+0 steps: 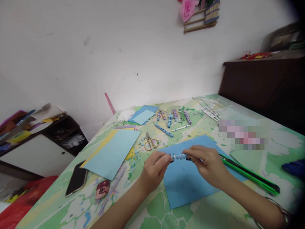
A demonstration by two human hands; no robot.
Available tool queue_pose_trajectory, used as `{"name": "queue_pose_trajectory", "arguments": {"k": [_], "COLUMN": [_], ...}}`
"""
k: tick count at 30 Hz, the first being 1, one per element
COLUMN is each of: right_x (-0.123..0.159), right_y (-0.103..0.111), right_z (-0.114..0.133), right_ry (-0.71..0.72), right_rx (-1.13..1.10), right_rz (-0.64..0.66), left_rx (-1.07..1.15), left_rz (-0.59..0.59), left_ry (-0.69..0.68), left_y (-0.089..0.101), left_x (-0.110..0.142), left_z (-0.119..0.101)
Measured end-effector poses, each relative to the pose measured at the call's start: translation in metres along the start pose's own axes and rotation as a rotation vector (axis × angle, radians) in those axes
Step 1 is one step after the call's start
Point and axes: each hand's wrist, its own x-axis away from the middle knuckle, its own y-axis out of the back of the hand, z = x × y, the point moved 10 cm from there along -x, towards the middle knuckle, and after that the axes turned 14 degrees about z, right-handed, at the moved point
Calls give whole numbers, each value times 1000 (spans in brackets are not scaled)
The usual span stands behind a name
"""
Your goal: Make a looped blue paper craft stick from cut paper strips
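Note:
Between my two hands is a small tube wrapped in a blue paper strip (178, 156), with white showing in slanted bands. My left hand (154, 165) pinches its left end, and my right hand (206, 160) grips the right end with thumb and fingers. Both ends are hidden by my fingertips. Below them lies a sheet of blue paper (188, 184). A green utility knife (250, 175) rests to the right, partly on that sheet. Gold-handled scissors (150, 142) lie beyond my left hand. Farther back are a blue dotted tube (164, 130) and a white tube with dark bands (181, 128).
Several decorated paper rolls (175, 115) stand or lie at the back. Light blue sheets (114, 152), a phone (76, 178) and a dark red case (102, 190) lie left, among paper scraps (133, 162). A dark cabinet (262, 86) borders the table's right side.

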Motion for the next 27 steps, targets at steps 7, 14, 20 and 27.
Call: {"name": "queue_pose_trajectory", "arguments": {"k": [7,14,20,27], "right_x": [2,0,-2,-5], "right_y": [3,-4,-10,-13], "right_z": [-3,-13,-12,-16], "right_ry": [-49,-159,-155,-169], "right_rx": [61,80,75,103], "right_rz": [-59,-19,13,63], "left_rx": [-68,-292,-377,-427], "left_rz": [96,141,162,238], "left_ry": [42,69,82,-21], "left_y": [-10,-20,-25,-34], "left_x": [-3,-4,-7,-10], "left_z": [3,4,3,-2]}}
